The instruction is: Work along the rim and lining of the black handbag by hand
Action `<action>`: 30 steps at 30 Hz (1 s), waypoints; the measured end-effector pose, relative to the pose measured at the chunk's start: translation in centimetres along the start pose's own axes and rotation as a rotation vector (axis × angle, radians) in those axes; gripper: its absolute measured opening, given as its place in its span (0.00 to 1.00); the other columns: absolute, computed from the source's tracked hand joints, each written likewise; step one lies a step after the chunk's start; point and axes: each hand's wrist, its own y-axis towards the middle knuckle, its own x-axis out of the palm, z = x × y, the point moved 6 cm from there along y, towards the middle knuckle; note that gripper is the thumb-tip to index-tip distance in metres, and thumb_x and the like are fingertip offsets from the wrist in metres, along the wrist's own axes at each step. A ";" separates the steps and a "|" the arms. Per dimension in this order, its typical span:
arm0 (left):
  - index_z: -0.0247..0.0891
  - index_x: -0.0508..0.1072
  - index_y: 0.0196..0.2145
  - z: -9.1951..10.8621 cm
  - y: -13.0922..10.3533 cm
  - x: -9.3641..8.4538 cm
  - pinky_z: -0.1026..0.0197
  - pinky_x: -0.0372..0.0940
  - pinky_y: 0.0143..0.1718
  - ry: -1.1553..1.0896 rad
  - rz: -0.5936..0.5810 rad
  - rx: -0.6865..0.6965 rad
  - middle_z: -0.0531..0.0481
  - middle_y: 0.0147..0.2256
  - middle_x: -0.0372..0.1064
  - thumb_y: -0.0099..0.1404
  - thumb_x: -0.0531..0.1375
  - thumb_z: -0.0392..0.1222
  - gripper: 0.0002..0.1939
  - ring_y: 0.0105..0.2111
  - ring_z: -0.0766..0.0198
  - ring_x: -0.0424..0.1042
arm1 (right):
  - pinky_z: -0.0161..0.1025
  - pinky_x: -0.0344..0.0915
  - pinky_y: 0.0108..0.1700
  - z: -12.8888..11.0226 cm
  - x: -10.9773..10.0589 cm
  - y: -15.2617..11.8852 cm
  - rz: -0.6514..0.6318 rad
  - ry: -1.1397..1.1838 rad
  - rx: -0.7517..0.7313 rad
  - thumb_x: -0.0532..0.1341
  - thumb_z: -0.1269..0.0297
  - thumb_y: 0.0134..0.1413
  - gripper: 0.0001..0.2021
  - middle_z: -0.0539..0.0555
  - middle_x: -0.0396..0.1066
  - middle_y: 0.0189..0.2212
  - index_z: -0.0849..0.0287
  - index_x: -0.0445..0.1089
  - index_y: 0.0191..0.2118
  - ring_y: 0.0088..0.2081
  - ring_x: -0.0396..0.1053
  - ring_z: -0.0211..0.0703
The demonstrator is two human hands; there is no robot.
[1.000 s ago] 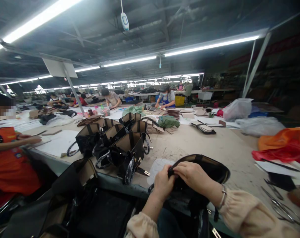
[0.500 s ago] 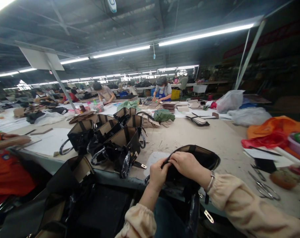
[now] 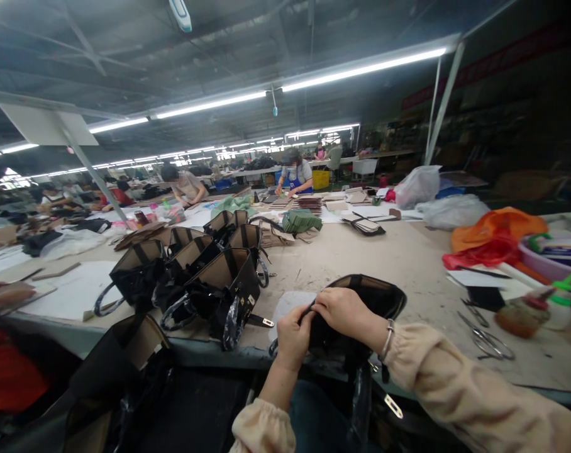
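Observation:
A black handbag (image 3: pixel 377 296) with a tan lining sits at the table's near edge, its mouth facing up. My left hand (image 3: pixel 292 336) pinches the bag's rim at its left corner. Right beside it, my right hand (image 3: pixel 344 314) grips the same rim, fingers closed over the edge. The two hands almost touch. A strap with a gold metal plate (image 3: pixel 393 406) hangs from the bag below the table edge. Part of the bag is hidden behind my hands and forearm.
Several black handbags (image 3: pixel 224 277) stand left on the table (image 3: pixel 408 251), with more bags (image 3: pixel 120 358) below its edge. Scissors (image 3: pixel 486 336), a green-capped bottle (image 3: pixel 559 305), an orange bag (image 3: pixel 497 226) and a purple basin (image 3: pixel 544 258) lie right. Co-workers (image 3: pixel 295 173) work across the table.
The view has turned slightly right, so the scene shifts left and the green-capped bottle comes into sight. Both hands keep their hold on the handbag's rim.

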 end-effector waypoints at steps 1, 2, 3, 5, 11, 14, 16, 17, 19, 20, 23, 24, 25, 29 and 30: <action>0.39 0.75 0.38 0.2 0.1 0.0 0.60 0.65 0.38 0.017 -0.013 0.006 0.49 0.35 0.74 0.63 0.56 0.41 0.09 0.35 0.59 0.72 | 0.34 0.59 0.35 0.0 0.0 0.0 -0.004 0.001 0.004 0.54 0.60 0.60 0.14 0.56 0.73 0.30 0.61 0.72 0.30 0.35 0.70 0.42; 0.39 0.75 0.36 0.4 0.3 -0.1 0.60 0.65 0.37 0.035 -0.029 0.013 0.49 0.33 0.73 0.63 0.57 0.41 0.08 0.34 0.60 0.72 | 0.34 0.59 0.35 0.0 0.0 0.0 -0.008 0.003 0.009 0.54 0.60 0.60 0.14 0.56 0.73 0.30 0.61 0.72 0.30 0.35 0.70 0.42; 0.39 0.75 0.35 0.6 0.5 -0.1 0.61 0.64 0.36 0.053 -0.046 0.020 0.50 0.32 0.73 0.62 0.58 0.41 0.07 0.33 0.60 0.71 | 0.34 0.59 0.35 0.0 0.0 0.0 -0.012 0.005 0.015 0.54 0.60 0.59 0.14 0.56 0.73 0.30 0.62 0.73 0.30 0.35 0.70 0.42; 0.39 0.75 0.31 0.9 1.0 -0.1 0.61 0.62 0.34 0.088 -0.082 0.035 0.51 0.29 0.72 0.61 0.59 0.42 0.06 0.31 0.61 0.71 | 0.34 0.60 0.35 0.2 0.1 0.1 -0.017 0.011 0.030 0.54 0.60 0.59 0.14 0.57 0.73 0.31 0.62 0.73 0.30 0.35 0.70 0.43; 0.38 0.73 0.28 0.5 1.5 -0.5 0.64 0.59 0.31 0.134 -0.108 0.043 0.52 0.26 0.69 0.62 0.58 0.44 0.09 0.28 0.64 0.67 | 0.34 0.60 0.37 1.5 0.1 -0.2 -0.051 0.091 -0.006 0.56 0.56 0.58 0.13 0.55 0.74 0.33 0.59 0.73 0.34 0.37 0.71 0.43; 0.38 0.72 0.29 -0.1 1.5 -0.8 0.65 0.58 0.31 0.139 -0.079 0.023 0.53 0.25 0.68 0.62 0.58 0.45 0.09 0.27 0.65 0.66 | 0.33 0.60 0.38 2.5 -0.2 -0.7 -0.064 0.135 -0.038 0.61 0.58 0.53 0.09 0.52 0.74 0.34 0.56 0.74 0.35 0.37 0.70 0.41; 0.37 0.72 0.28 -0.4 1.5 -0.9 0.65 0.58 0.31 0.139 -0.070 0.011 0.54 0.24 0.67 0.61 0.59 0.45 0.09 0.27 0.66 0.66 | 0.33 0.60 0.38 3.2 -0.3 -1.0 -0.061 0.146 -0.030 0.60 0.61 0.53 0.07 0.52 0.74 0.34 0.56 0.74 0.35 0.38 0.70 0.42; 0.37 0.72 0.28 -0.4 1.5 -0.9 0.66 0.58 0.31 0.138 -0.068 0.006 0.54 0.24 0.67 0.61 0.59 0.46 0.10 0.27 0.66 0.66 | 0.34 0.60 0.38 3.5 -0.3 -1.0 -0.055 0.148 -0.021 0.59 0.61 0.54 0.08 0.52 0.74 0.33 0.56 0.74 0.34 0.37 0.70 0.42; 0.37 0.72 0.28 -0.4 1.5 -0.9 0.66 0.58 0.30 0.137 -0.071 0.002 0.54 0.24 0.66 0.61 0.59 0.46 0.10 0.26 0.66 0.65 | 0.34 0.60 0.38 4.0 -0.3 -1.0 -0.043 0.149 0.001 0.58 0.60 0.56 0.09 0.52 0.75 0.33 0.56 0.75 0.34 0.37 0.71 0.42; 0.37 0.72 0.27 -0.4 1.6 -0.8 0.67 0.58 0.30 0.138 -0.072 0.002 0.54 0.23 0.65 0.61 0.59 0.46 0.10 0.26 0.66 0.65 | 0.34 0.60 0.38 4.2 -0.2 -1.0 -0.036 0.148 0.013 0.58 0.59 0.56 0.10 0.52 0.75 0.32 0.56 0.75 0.34 0.37 0.71 0.42; 0.36 0.71 0.26 -0.2 1.6 -0.8 0.67 0.56 0.28 0.141 -0.073 0.003 0.54 0.22 0.64 0.61 0.59 0.47 0.12 0.24 0.67 0.63 | 0.35 0.61 0.38 4.5 -0.2 -0.8 -0.018 0.136 0.054 0.57 0.58 0.56 0.11 0.53 0.75 0.32 0.55 0.76 0.34 0.36 0.71 0.43; 0.36 0.71 0.26 -0.2 1.6 -0.8 0.67 0.56 0.27 0.143 -0.073 0.004 0.54 0.22 0.63 0.61 0.59 0.47 0.12 0.24 0.67 0.63 | 0.35 0.61 0.38 4.6 -0.2 -0.7 -0.013 0.131 0.068 0.57 0.58 0.56 0.11 0.54 0.75 0.32 0.55 0.76 0.34 0.36 0.71 0.43; 0.36 0.71 0.26 -0.2 1.6 -0.8 0.67 0.56 0.27 0.145 -0.072 0.005 0.54 0.21 0.63 0.61 0.59 0.48 0.13 0.24 0.67 0.62 | 0.35 0.61 0.38 4.7 -0.3 -0.6 -0.008 0.124 0.083 0.57 0.58 0.57 0.12 0.54 0.75 0.32 0.56 0.76 0.34 0.36 0.71 0.44; 0.35 0.71 0.26 0.1 1.6 -0.9 0.67 0.55 0.27 0.152 -0.078 0.017 0.54 0.22 0.63 0.61 0.59 0.48 0.13 0.24 0.67 0.62 | 0.35 0.62 0.38 4.9 -0.4 -0.3 0.010 0.099 0.126 0.56 0.58 0.57 0.13 0.57 0.75 0.33 0.58 0.76 0.35 0.37 0.72 0.45; 0.35 0.71 0.26 0.2 1.6 -0.9 0.67 0.55 0.27 0.153 -0.079 0.018 0.54 0.22 0.63 0.61 0.59 0.48 0.13 0.24 0.67 0.62 | 0.35 0.62 0.38 4.9 -0.4 -0.3 0.014 0.093 0.131 0.56 0.58 0.58 0.13 0.57 0.75 0.33 0.58 0.76 0.35 0.37 0.72 0.45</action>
